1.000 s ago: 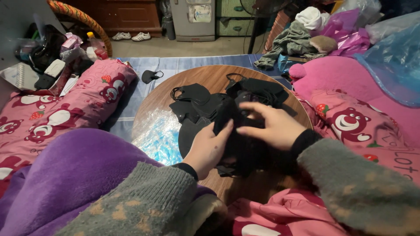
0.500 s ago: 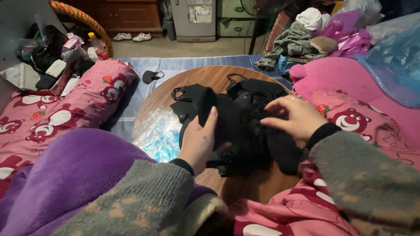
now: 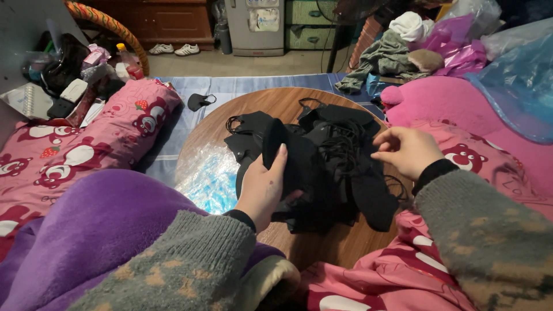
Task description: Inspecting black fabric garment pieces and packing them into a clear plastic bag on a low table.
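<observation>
While the left hand (image 3: 264, 187) curls its fingers (image 3: 279, 163) around 1 black fabric piece (image 3: 273, 141), gripping it upright at the near-left edge of the pile of black masks (image 3: 331, 164), the right hand (image 3: 408, 151) hovers just right of the heap, fingertips pinched together, possibly on a thin ear loop, hard to tell. The held piece stands with its long axis pointing away from the person, the pile just to its right, between both hands; the left is nearer. Everything sits on a round wooden table (image 3: 288, 102), with a crinkled plastic sheet (image 3: 206, 173) on its left and pink bedding (image 3: 80, 150) around; 1 stray mask (image 3: 199, 101) lies beyond on a blue mat (image 3: 242, 83).
</observation>
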